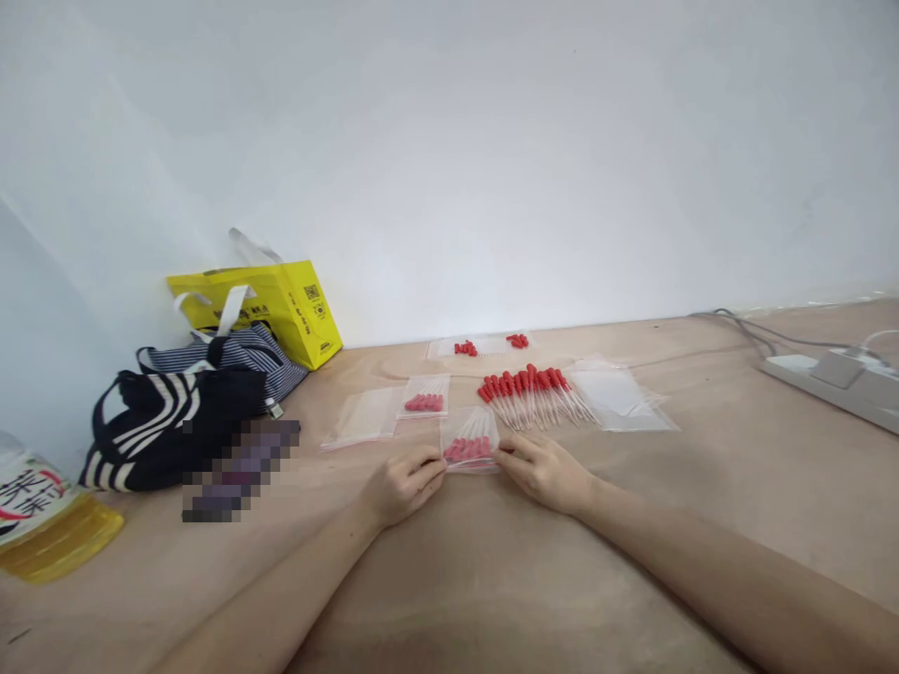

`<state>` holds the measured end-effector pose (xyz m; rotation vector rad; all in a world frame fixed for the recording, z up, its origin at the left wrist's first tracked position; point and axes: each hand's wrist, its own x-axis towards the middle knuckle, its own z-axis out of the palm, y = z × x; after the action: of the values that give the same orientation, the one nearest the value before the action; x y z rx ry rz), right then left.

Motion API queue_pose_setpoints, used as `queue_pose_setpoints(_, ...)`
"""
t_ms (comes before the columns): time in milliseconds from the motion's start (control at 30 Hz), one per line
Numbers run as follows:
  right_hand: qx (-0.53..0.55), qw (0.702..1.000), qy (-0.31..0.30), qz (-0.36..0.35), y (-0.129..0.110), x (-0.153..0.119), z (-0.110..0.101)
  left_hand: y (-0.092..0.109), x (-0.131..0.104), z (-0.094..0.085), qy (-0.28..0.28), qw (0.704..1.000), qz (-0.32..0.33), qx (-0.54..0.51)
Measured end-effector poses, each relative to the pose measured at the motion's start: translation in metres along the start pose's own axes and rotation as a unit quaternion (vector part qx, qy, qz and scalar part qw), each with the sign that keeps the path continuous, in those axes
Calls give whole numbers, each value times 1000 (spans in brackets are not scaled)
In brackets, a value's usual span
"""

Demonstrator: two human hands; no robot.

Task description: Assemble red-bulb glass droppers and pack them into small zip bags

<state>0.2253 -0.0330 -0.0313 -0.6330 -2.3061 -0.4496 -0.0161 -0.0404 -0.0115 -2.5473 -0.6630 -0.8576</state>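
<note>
A clear plastic bag (469,426) with several red-topped droppers inside lies on the table in front of me. My left hand (409,482) pinches its near left corner, and my right hand (539,468) pinches its near right corner. Just behind and to the left is a second filled bag (425,397), beside a stack of flat clear bags (363,415). Loose droppers with red bulbs (530,382) are spread in a row beyond my right hand. More flat clear bags (614,395) lie to the right of that row.
Small red caps (465,348) lie on a clear sheet near the wall. At the left stand a yellow bag (302,314), a black striped bag (169,426) and a bottle of yellow liquid (66,534). A power strip (835,384) with cables sits at the right.
</note>
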Motion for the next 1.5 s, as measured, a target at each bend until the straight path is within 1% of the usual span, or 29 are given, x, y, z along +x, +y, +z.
queue_pose_setpoints(100, -44, 998, -1, -39, 1, 2, -2, -1, -1, 0, -6, 999, 14, 29)
queue_pose_setpoints(200, -58, 997, 5, -45, 0, 3, -2, -2, -2, 0, -6, 998, 39, 52)
queue_pose_setpoints(300, -60, 997, 12, -37, -1, 4, -2, -3, -2, -1, 2, 997, 56, 52)
queue_pose_setpoints(433, -55, 998, 12, 1, -2, 5, -2, -1, 5, 0, 5, 1000, 26, 14)
queue_pose_setpoints(500, -45, 999, 14, 17, -2, 6, -1, 3, 11, 3, 17, 999, 26, 11)
queue_pose_setpoints(633, -16, 999, 22, 31, -4, 8, 2, 11, 23, 15, 34, 998, 52, 16)
queue_pose_setpoints(733, 4, 999, 22, 35, -4, 9, 4, 15, 28, 22, 28, 998, 56, 16)
queue_pose_setpoints(867, 17, 999, 21, 40, -5, 10, 4, 17, 33, 26, 19, 998, 57, 26)
queue_pose_setpoints(1033, -1, 999, 31, 44, -8, 11, 6, 16, 33, 26, 5, 997, 64, 36)
queue_pose_setpoints(1167, 2, 998, 29, 47, -8, 12, 5, 15, 33, 25, 20, 997, 71, 33)
queue_pose_setpoints(1267, 2, 998, 41, 46, -8, 13, 4, 16, 34, 23, 29, 996, 74, 38)
queue_pose_setpoints(1367, -17, 998, 50, 36, -9, 14, 3, 16, 35, 21, 31, 995, 83, 41)
queue_pose_setpoints(1500, -37, 998, 47, 20, -12, 16, 2, 16, 35, 21, 37, 993, 98, 46)
